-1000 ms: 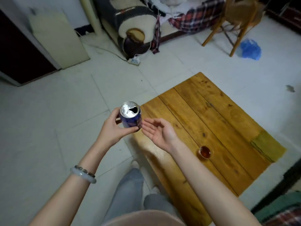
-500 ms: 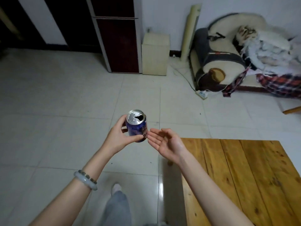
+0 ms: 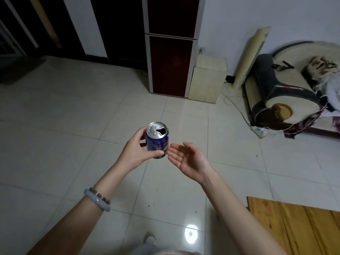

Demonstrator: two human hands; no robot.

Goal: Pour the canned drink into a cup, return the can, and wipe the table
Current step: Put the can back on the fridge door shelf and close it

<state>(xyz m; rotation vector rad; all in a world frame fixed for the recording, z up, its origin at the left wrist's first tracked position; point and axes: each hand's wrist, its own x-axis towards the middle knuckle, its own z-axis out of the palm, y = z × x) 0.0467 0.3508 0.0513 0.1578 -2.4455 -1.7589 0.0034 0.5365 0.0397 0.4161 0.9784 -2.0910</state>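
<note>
Left hand [image 3: 135, 153] wraps can [image 3: 157, 142] — axis upright, opening up. Right hand [image 3: 187, 161] spread, empty, just beside can's right side — nearer for handover.

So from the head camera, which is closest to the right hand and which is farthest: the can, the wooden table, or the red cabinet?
From the right hand:
1. Can: just left of its fingertips, held upright in the left hand.
2. Table: low on the right, only its corner in view.
3. Cabinet: far back, against the wall.
</note>
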